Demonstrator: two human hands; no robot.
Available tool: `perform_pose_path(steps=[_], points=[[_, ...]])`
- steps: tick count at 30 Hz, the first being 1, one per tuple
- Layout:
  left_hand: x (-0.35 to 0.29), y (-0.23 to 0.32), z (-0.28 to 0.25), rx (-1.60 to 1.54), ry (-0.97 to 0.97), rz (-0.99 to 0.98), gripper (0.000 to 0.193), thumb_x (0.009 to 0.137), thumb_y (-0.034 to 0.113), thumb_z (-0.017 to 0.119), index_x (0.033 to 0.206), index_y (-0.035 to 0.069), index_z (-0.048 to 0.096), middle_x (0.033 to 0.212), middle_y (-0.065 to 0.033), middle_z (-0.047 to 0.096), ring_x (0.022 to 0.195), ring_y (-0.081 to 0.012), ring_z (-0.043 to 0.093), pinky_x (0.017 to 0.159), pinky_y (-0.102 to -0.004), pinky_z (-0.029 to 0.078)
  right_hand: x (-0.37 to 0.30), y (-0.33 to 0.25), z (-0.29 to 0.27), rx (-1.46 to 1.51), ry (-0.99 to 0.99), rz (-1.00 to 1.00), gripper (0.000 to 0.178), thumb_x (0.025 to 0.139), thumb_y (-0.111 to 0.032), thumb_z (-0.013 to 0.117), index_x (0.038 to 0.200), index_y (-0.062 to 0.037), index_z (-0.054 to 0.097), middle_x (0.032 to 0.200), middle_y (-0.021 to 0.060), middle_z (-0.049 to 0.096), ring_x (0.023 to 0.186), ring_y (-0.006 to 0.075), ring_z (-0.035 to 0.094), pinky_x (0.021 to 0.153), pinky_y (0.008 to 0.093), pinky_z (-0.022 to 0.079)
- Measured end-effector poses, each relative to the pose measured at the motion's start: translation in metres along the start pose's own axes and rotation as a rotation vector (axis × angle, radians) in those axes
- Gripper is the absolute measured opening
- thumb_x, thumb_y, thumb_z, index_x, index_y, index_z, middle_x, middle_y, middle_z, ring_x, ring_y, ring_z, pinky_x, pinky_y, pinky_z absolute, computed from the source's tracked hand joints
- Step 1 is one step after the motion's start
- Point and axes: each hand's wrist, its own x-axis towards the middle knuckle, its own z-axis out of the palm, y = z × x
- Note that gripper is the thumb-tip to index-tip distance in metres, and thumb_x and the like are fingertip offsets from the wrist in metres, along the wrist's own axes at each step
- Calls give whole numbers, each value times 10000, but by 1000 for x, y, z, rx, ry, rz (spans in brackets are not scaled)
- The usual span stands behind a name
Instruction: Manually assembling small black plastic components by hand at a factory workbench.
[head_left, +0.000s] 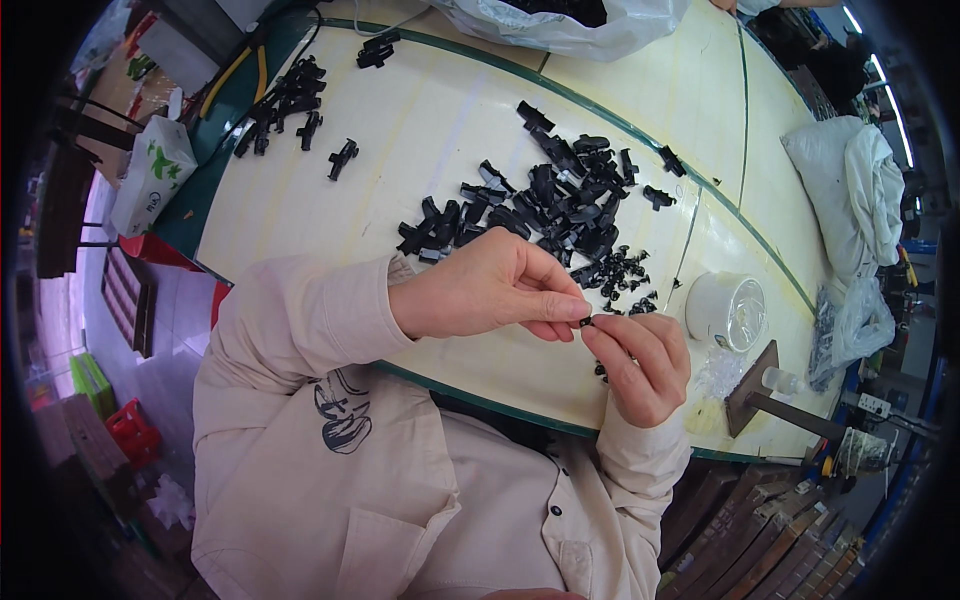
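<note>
Your hands meet over one small black clip (586, 321).
Left hand (480, 290) and right hand (640, 365) pinch it between closed fingertips, just beside the black parts pile (550, 205).

The small part (586, 321) pinched at the fingers (560, 305) is black. The heap of parts (545, 205) is black throughout. The tabletop (330, 215) is pale cream with a dark green edge band. The sleeve (300, 320) is beige. The tape roll (726, 310) is white. The pliers handles (240, 70), far left, are yellow.
</note>
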Motion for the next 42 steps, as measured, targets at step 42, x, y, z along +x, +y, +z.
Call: perform_pose_path(steps=[42], points=[[-26,36,-28,1350,871,783,241,729,47,696,961,30,634,1050,-110,589,960,-251,555,793,-334,455,-41,47,-101,-688,-225,488,193,661,44,647,842,-19,628,844,80,635,735,239,596,610,323,490]])
